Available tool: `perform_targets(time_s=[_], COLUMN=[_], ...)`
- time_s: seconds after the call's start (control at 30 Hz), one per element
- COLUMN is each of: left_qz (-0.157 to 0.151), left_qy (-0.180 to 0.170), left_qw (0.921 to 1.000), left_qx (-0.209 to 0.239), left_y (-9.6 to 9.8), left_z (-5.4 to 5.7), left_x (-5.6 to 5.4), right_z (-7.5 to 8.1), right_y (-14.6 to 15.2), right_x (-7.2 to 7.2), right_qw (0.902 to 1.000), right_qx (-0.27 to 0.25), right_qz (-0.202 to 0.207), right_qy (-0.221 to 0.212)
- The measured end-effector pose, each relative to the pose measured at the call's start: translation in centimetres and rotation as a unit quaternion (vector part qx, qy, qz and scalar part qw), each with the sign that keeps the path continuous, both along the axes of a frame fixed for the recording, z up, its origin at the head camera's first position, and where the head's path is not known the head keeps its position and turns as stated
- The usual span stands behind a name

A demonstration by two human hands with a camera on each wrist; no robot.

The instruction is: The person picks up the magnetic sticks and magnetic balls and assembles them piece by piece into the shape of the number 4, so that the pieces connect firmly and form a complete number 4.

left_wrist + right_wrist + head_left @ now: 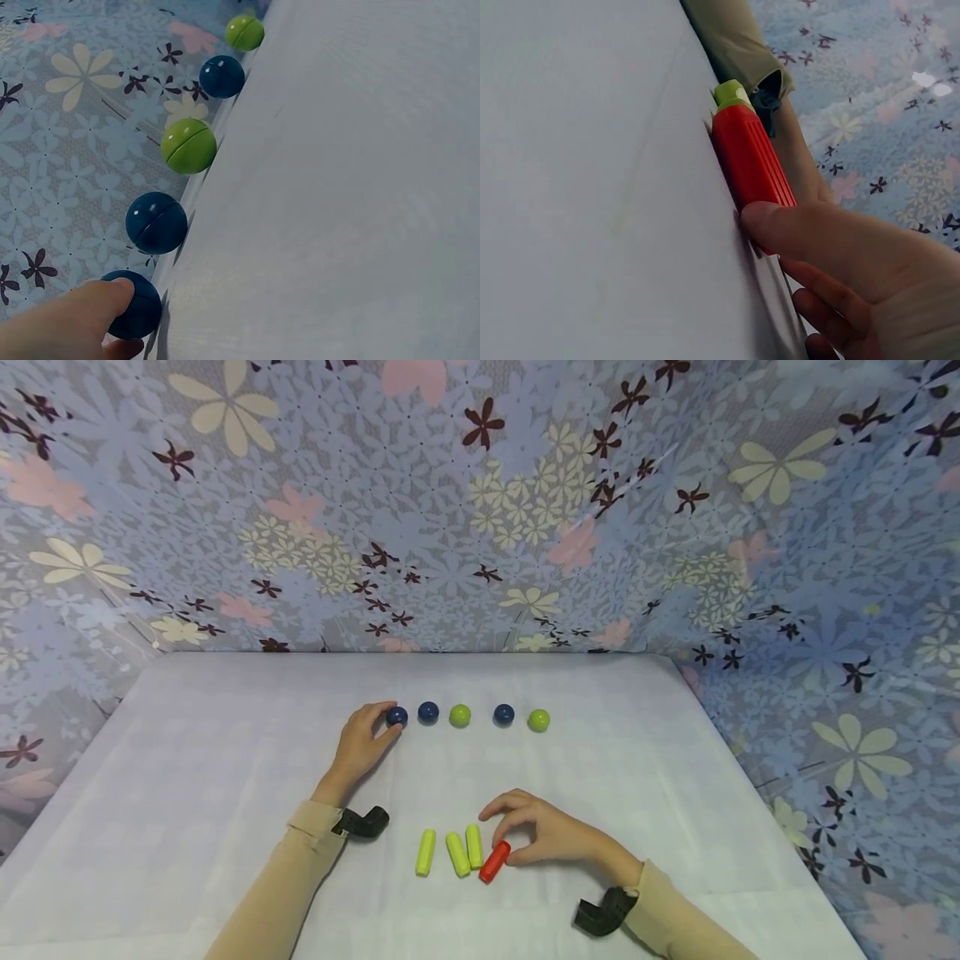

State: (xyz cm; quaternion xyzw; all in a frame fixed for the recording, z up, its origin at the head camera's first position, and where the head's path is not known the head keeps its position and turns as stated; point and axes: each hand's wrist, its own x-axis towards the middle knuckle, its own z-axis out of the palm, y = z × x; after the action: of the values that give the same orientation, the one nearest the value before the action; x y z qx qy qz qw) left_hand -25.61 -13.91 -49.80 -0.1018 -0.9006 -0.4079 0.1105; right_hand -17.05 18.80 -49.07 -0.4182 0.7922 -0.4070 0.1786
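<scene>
At the left end of a row of balls, my left hand (362, 745) holds a dark blue ball (142, 315) between thumb and fingers. To its right in the row come another dark blue ball (428, 712), a green ball (460, 716), a third dark blue ball (504, 715) and a second green ball (538, 720). Nearer the front, my right hand (555, 835) pinches a short red ribbed stick (750, 157) at its upper end; it lies slanted. Just left of it are three yellow-green sticks, the left one (425, 852) apart, the middle (457, 854) and right (474, 847) close together.
A white cloth covers the table (225, 760). Behind it and along its sides hangs a flowered fabric (450, 527). Each wrist wears a black camera mount, the left one (363, 822) and the right one (603, 912), beside beige sleeves.
</scene>
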Motion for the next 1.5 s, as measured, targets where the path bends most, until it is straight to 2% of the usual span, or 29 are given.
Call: perform_targets(time_s=[0.2, 0.37, 0.67, 0.8, 0.93, 1.07, 1.17, 1.33, 1.5], left_qz=[0.011, 0.014, 0.013, 0.014, 0.014, 0.012, 0.005, -0.016, -0.043], left_qy=[-0.024, -0.019, -0.020, -0.020, -0.023, -0.020, -0.001, 0.036, 0.039], left_qw=[0.9996, 0.9997, 0.9996, 0.9991, 0.9985, 0.9980, 0.9974, 0.9951, 0.9910], left_qx=[-0.005, 0.002, 0.016, 0.035, 0.048, 0.058, 0.071, 0.091, 0.120], left_y=[-0.1, -0.2, 0.0, 0.0, 0.1, 0.2, 0.2, 0.1, 0.0], left_z=[0.1, 0.4, 0.3, 0.2, 0.1, -0.2, -0.3, -0.4, -0.5], left_x=[0.0, -0.1, -0.2, -0.1, 0.1, 0.3, 0.5, 0.6, 0.7], right_z=[-0.1, -0.1, -0.4, 1.1, 2.5, 1.8, 0.9, 0.3, 0.1], right_y=[0.1, 0.0, -0.4, -1.2, -1.7, -1.8, -2.0, -2.5, -3.1], right_x=[-0.4, -1.1, -2.8, -2.7, -2.6, -3.3, -4.1, -5.3, -6.1], right_qw=[0.9997, 0.9982, 0.9924, 0.9890, 0.9869, 0.9831, 0.9772, 0.9694, 0.9631], right_qx=[-0.018, -0.055, -0.108, -0.111, -0.090, -0.064, -0.059, -0.080, -0.112], right_qz=[0.003, -0.005, -0.058, -0.098, -0.133, -0.172, -0.204, -0.231, -0.242], right_qy=[-0.016, -0.024, 0.010, -0.003, -0.012, -0.003, 0.012, 0.026, 0.039])
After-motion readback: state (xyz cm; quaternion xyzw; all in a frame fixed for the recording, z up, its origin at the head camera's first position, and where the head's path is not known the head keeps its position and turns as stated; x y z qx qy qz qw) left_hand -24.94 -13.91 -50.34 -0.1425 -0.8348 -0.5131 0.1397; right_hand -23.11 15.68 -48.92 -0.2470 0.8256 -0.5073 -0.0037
